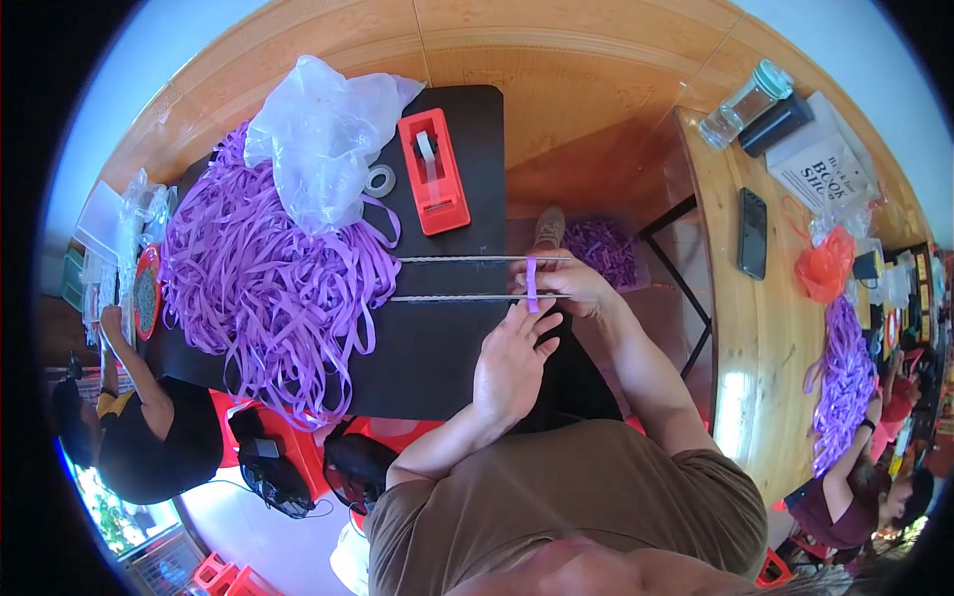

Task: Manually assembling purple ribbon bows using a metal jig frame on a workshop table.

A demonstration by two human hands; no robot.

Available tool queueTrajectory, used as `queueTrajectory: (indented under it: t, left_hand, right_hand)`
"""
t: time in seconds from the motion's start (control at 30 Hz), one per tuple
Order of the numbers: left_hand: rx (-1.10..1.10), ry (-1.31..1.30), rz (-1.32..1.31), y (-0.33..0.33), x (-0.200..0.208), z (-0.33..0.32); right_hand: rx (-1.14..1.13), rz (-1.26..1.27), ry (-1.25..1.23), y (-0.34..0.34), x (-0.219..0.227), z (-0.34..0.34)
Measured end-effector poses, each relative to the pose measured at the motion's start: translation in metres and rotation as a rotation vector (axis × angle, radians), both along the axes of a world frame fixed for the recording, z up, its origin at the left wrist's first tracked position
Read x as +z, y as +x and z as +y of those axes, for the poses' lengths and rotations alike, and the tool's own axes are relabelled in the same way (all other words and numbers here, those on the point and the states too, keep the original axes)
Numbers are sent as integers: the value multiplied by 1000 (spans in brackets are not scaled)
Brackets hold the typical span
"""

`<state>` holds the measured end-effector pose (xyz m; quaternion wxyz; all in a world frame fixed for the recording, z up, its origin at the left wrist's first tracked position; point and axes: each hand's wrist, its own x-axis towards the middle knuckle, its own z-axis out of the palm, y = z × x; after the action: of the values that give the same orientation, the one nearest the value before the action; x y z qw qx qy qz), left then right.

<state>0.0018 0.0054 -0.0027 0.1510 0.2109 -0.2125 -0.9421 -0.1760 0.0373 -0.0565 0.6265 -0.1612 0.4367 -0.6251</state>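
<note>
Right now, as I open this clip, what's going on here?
A person has both hands at two thin rods sticking out past the edge of a dark table. A short purple strip spans the rods, with the left hand and right hand close around it; how firmly either grips is unclear. A large purple ribbon heap lies on the table, beside a red tape dispenser.

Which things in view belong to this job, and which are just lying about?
Apparently in the job:
narrow purple ribbon strip
two thin grey rods
big purple ribbon heap

Probably just lying about:
black rectangular smartphone
clear bottle with teal lid
crumpled red plastic bag
</note>
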Motion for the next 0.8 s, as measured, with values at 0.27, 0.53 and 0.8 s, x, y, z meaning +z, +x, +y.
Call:
queueTrajectory:
  t: [0.27,0.53,0.8]
  left_hand:
    - [0,15,-2,-2,2,0]
    - [16,27,15,-1,0,0]
    - [22,65,33,-1,-3,0]
  right_hand:
    - [-236,-18,24,-3,-10,16]
    - [-270,-38,27,14,39,17]
    - [-346,82,34,19,34,7]
